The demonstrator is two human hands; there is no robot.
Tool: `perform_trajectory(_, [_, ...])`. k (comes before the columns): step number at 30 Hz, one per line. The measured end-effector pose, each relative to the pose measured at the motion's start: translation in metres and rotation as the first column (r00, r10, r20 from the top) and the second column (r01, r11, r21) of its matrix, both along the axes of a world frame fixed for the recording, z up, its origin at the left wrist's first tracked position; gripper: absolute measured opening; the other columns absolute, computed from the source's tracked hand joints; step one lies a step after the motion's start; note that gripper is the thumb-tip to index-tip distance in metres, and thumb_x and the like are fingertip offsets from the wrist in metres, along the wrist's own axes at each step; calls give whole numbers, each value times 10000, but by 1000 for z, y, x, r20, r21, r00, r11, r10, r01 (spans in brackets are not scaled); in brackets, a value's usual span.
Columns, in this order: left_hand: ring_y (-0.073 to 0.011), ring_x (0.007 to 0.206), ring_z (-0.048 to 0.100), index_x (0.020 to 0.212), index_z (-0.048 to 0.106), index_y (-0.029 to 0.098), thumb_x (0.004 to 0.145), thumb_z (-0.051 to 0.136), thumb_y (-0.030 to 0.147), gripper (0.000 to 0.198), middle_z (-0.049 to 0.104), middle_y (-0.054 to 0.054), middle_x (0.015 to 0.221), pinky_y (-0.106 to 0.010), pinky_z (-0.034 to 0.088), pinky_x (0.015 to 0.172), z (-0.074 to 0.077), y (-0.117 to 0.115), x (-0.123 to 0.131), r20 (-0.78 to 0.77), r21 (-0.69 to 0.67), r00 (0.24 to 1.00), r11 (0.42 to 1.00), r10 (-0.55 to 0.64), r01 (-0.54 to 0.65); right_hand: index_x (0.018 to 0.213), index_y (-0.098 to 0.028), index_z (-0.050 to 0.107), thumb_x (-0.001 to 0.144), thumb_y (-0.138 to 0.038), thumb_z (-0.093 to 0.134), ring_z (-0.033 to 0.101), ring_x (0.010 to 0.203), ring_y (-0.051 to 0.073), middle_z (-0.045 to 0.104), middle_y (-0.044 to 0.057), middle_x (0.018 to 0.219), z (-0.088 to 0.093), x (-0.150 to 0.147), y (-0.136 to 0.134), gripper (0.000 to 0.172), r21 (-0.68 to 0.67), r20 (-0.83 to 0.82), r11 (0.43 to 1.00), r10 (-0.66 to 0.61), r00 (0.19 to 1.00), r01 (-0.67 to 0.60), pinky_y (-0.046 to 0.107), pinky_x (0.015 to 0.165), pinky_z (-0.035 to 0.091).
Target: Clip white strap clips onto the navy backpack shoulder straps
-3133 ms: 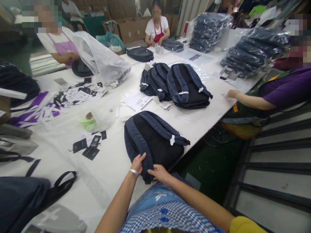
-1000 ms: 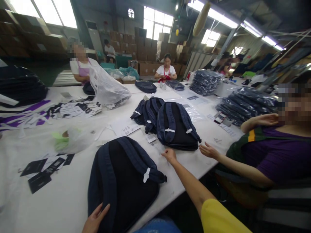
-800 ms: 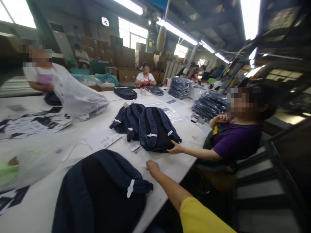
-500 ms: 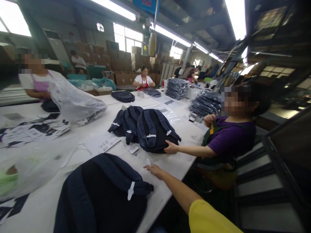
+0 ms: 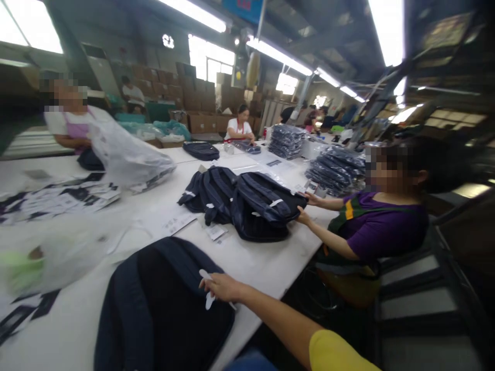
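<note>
A dark navy backpack point(image 5: 176, 309) lies on the near table with its shoulder straps facing up. My right hand point(image 5: 222, 287) is over its right-hand strap, fingers closed in a pinch on a small white strip point(image 5: 204, 275). Just below my fingertips, another white strip point(image 5: 210, 300) shows against that strap; my fingers partly cover it. My left hand is out of view.
Across the table, a co-worker in purple point(image 5: 382, 221) grips a navy backpack point(image 5: 266, 198) with both hands. Several plastic-wrapped stacks point(image 5: 334, 169) stand behind. Left lie white-and-black cards point(image 5: 69, 198) and a clear plastic bag point(image 5: 77, 242).
My right hand has moved left from above the bare table onto the near backpack's strap, carrying the white strip. The co-worker in purple now holds the other backpack with both hands, its edge raised.
</note>
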State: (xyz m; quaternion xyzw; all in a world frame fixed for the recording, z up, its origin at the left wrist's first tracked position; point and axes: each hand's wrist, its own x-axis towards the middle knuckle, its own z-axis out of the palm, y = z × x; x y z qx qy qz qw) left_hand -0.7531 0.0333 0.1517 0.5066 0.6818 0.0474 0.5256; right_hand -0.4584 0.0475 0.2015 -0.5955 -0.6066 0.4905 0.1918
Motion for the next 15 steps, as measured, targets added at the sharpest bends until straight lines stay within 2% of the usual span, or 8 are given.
perform_trajectory(2, [-272,1231,488,1288,509,242,642,637,387,674,580,-94,1279,-375,446,997,15,-25,-24,122,-50,967,974,224,-219,1026,-238,665,919,-364,386,545,582,93,633,-13,766,12,-26,-11,323,-40,33,976,214,976,-213,193,565,408])
perform_trajectory(3, [-268,1230,491,1260,527,164,669,645,370,636,585,-132,1265,-377,421,1023,22,-35,-32,232,-147,891,920,389,-364,1022,-234,670,901,-343,436,558,631,102,641,-3,783,15,-37,-15,285,12,46,964,266,963,-266,193,588,409])
perform_trajectory(4, [-267,1225,497,1227,547,129,683,667,352,600,588,-151,1254,-378,405,1038,29,-41,-38,358,-193,800,877,481,-440,1022,-225,668,892,-332,455,561,634,106,643,2,767,15,-47,-19,271,20,32,959,283,959,-284,193,582,407])
perform_trajectory(5, [-267,1209,513,1178,580,126,667,707,319,560,604,-149,1232,-377,402,1041,34,-44,-41,449,-240,728,855,518,-460,1065,-222,643,900,-335,440,550,583,100,634,-4,716,12,-57,-22,285,-39,-28,952,303,953,-304,189,546,400])
perform_trajectory(7, [-270,1138,568,1098,621,128,618,776,276,526,650,-144,1154,-376,426,1018,37,-42,-46,537,-303,620,816,572,-492,1151,-205,563,918,-383,401,520,470,90,616,-23,624,2,-73,-27,335,-231,-192,909,307,932,-347,178,460,374])
perform_trajectory(10, [-244,1018,633,1094,620,136,619,802,291,532,678,-130,1090,-340,477,943,38,-38,-46,621,-352,528,808,579,-472,1079,-162,541,920,-507,353,492,389,80,616,-22,563,-14,-96,-30,424,-453,-412,755,293,863,-473,156,374,321])
perform_trajectory(12, [-221,940,658,1124,603,135,652,787,312,536,684,-125,1067,-312,502,876,40,-38,-44,680,-348,508,842,529,-411,957,-150,570,906,-563,353,470,383,66,621,-12,557,-20,-110,-29,469,-480,-516,684,287,807,-550,147,364,316])
perform_trajectory(15, [-199,773,677,1149,588,119,679,765,340,549,704,-126,984,-302,526,750,44,-40,-42,730,-333,508,886,458,-322,862,-143,591,882,-576,405,452,393,54,627,-3,572,-24,-131,-20,471,-470,-578,658,275,768,-589,145,375,352])
